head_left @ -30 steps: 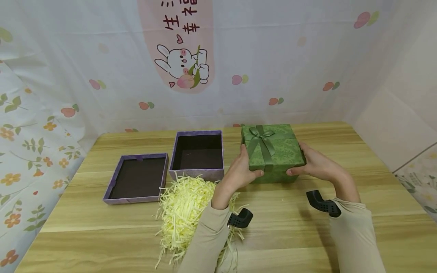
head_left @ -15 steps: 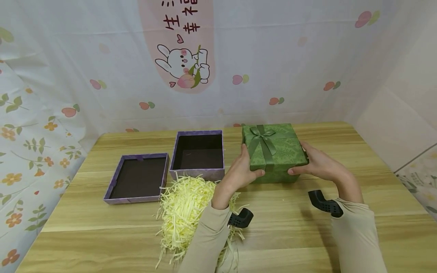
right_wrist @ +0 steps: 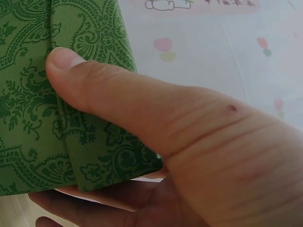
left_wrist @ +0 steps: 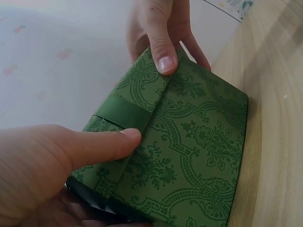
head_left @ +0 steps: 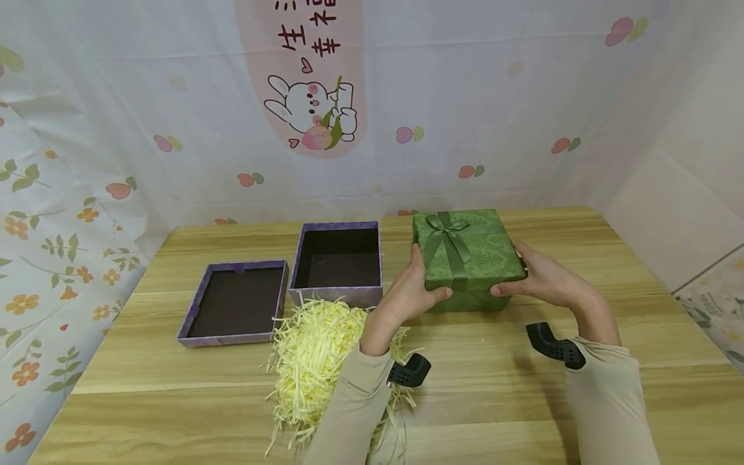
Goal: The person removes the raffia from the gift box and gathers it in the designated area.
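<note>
A green patterned gift box (head_left: 471, 302) stands at the back right of the table, its lid (head_left: 491, 252) on top with a green ribbon and bow (head_left: 447, 239). My left hand (head_left: 405, 287) grips the lid at its left side, thumb on the front face at the lower rim. On the opposite side my right hand (head_left: 543, 278) holds the lid, its thumb also on the front rim and fingers round the side. In the left wrist view the thumbs lie along the seam between lid and box base (left_wrist: 203, 142). The box's inside is hidden.
Left of the green box stands an open purple box (head_left: 343, 265) with a dark inside. Its upturned lid (head_left: 232, 303) lies further left. A heap of yellow shredded paper (head_left: 316, 355) sits in front, partly under my left forearm. A patterned curtain (head_left: 436, 97) hangs behind the table (head_left: 494, 400).
The right side of the green lid has shifted slightly right and up with my right hand. My left hand has stayed nearly still.
</note>
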Demonstrator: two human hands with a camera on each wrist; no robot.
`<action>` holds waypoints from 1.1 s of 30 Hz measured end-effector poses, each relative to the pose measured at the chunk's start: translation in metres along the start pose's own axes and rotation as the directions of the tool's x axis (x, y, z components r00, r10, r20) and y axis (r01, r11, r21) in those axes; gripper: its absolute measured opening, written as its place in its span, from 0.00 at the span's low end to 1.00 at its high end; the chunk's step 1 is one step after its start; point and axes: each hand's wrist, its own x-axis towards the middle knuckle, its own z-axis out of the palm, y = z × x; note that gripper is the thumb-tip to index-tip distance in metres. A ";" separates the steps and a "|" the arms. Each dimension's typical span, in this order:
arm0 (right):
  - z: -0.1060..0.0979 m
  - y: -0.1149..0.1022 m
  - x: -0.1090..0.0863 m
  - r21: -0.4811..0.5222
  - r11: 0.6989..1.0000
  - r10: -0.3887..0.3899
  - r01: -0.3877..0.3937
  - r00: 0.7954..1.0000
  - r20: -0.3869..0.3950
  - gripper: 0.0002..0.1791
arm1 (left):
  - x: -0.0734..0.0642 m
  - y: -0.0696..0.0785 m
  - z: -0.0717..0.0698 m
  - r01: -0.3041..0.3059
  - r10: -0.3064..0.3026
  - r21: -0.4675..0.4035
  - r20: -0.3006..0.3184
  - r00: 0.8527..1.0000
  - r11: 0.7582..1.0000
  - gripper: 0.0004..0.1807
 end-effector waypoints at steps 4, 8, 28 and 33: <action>-0.001 -0.001 0.000 -0.008 1.000 0.009 -0.009 1.000 0.001 0.60 | 0.000 0.000 0.001 -0.004 0.004 0.002 -0.002 1.000 1.000 0.56; -0.001 0.000 0.000 -0.017 1.000 0.007 -0.006 1.000 0.001 0.59 | 0.000 0.001 0.001 -0.003 0.003 0.001 0.000 1.000 1.000 0.56; -0.003 -0.002 0.000 -0.006 0.999 -0.032 0.032 0.999 -0.025 0.55 | -0.001 0.000 -0.002 -0.034 0.034 -0.004 -0.021 0.999 0.999 0.55; -0.003 -0.003 -0.001 -0.006 1.000 -0.016 0.016 0.999 -0.030 0.56 | -0.001 0.000 -0.001 -0.041 0.041 0.006 -0.031 0.999 0.999 0.55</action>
